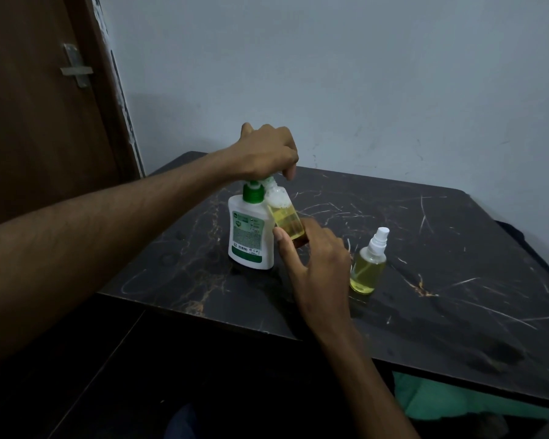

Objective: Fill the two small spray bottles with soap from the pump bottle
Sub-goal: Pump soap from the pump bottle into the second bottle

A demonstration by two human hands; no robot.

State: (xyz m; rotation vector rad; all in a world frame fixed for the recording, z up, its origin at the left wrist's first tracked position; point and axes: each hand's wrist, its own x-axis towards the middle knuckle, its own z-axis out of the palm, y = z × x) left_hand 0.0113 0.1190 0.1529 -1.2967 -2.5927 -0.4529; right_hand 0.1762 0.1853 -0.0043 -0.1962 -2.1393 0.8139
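Pale blue-grey wall [362, 74] behind, brown door [38, 122] at left, and a dark marble-patterned table [441, 248], scratched all over, fills the middle. On it stands the white pump bottle [251, 236], the left hand [267, 150] curled down over its pump head. The right hand [317, 264] grips the open spray bottle [286, 217] tilted under the nozzle, yellow soap and foam inside. The capped spray bottle [370, 264] stands just right.

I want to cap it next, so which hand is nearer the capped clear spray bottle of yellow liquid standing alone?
Right. The right hand holds the uncapped bottle just beside the capped clear spray bottle; the left hand presses the white pump bottle farther away.
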